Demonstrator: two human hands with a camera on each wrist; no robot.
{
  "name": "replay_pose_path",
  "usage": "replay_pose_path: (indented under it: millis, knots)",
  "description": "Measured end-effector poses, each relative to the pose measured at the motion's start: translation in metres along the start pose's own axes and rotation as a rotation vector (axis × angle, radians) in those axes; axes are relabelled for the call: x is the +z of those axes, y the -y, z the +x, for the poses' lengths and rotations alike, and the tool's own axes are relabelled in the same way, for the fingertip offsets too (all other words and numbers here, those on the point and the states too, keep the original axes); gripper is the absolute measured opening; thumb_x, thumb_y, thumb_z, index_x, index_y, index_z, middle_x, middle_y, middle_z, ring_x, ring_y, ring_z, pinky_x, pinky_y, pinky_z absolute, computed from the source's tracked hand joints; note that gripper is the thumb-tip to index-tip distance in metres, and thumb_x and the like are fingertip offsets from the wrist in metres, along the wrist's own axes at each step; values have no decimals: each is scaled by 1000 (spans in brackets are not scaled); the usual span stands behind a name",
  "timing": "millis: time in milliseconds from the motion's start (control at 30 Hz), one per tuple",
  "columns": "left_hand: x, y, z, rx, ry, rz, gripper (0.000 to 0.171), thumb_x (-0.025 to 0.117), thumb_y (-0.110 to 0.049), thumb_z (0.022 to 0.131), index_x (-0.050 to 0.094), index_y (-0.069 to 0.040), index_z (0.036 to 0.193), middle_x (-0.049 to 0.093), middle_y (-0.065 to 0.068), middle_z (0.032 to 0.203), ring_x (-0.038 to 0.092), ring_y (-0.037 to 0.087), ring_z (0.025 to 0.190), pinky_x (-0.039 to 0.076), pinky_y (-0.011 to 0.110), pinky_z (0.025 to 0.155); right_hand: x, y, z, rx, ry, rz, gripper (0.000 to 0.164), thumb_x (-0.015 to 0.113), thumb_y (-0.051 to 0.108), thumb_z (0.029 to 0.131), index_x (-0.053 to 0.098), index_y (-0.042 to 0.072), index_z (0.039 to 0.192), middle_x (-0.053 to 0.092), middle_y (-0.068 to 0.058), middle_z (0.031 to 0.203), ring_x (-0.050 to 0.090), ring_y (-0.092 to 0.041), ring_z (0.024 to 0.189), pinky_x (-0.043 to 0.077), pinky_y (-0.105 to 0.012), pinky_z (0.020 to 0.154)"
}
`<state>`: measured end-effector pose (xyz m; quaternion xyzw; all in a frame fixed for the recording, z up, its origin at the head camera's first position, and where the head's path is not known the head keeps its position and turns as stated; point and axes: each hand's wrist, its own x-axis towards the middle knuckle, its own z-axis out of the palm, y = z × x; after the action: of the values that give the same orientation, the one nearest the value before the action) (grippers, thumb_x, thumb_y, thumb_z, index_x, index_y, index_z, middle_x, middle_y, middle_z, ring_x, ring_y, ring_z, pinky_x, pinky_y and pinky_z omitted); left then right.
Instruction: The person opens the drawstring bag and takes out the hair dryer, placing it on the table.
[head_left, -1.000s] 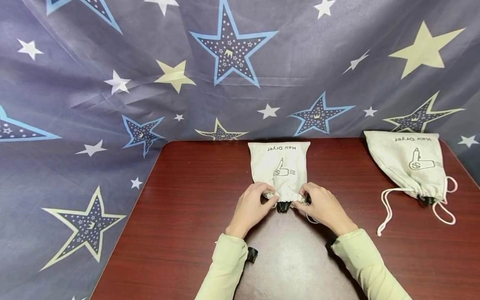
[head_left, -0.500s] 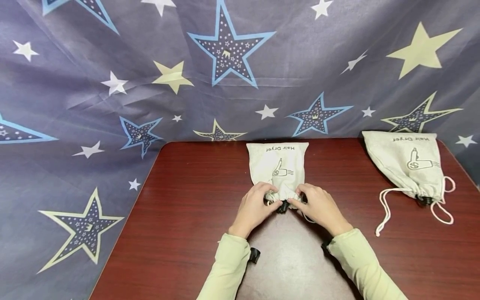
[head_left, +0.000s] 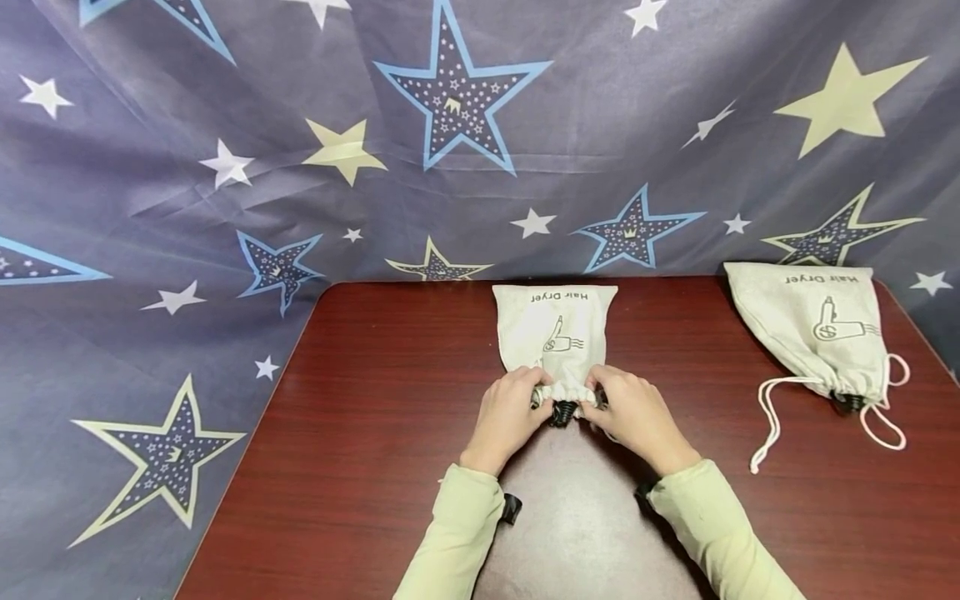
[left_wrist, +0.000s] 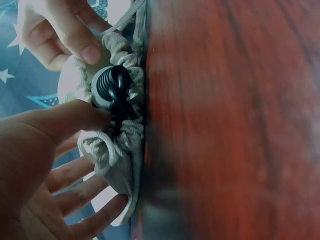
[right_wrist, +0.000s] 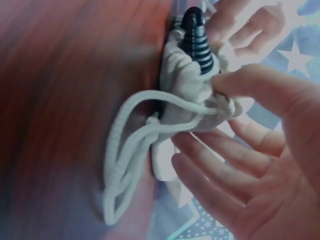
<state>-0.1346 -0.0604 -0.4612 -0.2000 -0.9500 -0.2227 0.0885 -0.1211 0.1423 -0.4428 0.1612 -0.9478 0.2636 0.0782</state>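
A cream drawstring bag [head_left: 517, 333] printed "Hair Dryer" lies flat on the table, its gathered mouth toward the person. Out of that mouth pokes the black ribbed cord end [left_wrist: 106, 85] of a hair dryer; the rest of the dryer is hidden inside. On one side of the opening, the left hand [head_left: 506, 418] pinches the ruffled fabric between thumb and fingers. The right hand [head_left: 636, 415] grips the opposite side of the rim, its thumb beside the ribbed piece. White drawstring loops [right_wrist: 114, 155] hang below the right hand in the right wrist view.
A second cream "Hair Dryer" bag [head_left: 795, 325] lies at the table's far right, its cords [head_left: 772, 417] spread out and a black end showing at its mouth. The dark red table [head_left: 375, 400] meets a grey star-patterned cloth [head_left: 420, 208] at the back.
Both thumbs came together over the bag's mouth half a second ago and have now moved apart along the rim. The black cord end shows more fully between them. The second bag stays put.
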Motion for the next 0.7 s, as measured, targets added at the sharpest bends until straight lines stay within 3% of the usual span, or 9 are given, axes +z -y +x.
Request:
replay_pose_path:
  millis: [333, 700]
  knots:
    - [1, 2, -7, -22, -37, 9, 23, 77, -14, 76, 63, -21, 93, 67, -6, 90, 64, 19, 74, 52, 35, 65, 11, -3, -6, 22, -16, 53, 21, 74, 7, 72, 56, 15, 80, 60, -3, 79, 54, -20, 64, 47, -40, 61]
    - [-2, 5, -4, -14, -49, -21, 23, 74, -13, 74, 62, -22, 92, 65, -7, 89, 61, 17, 72, 51, 35, 64, 8, -7, -3, 13, -7, 92, 20, 72, 4, 73, 56, 13, 82, 60, -3, 81, 54, -20, 68, 48, -39, 64]
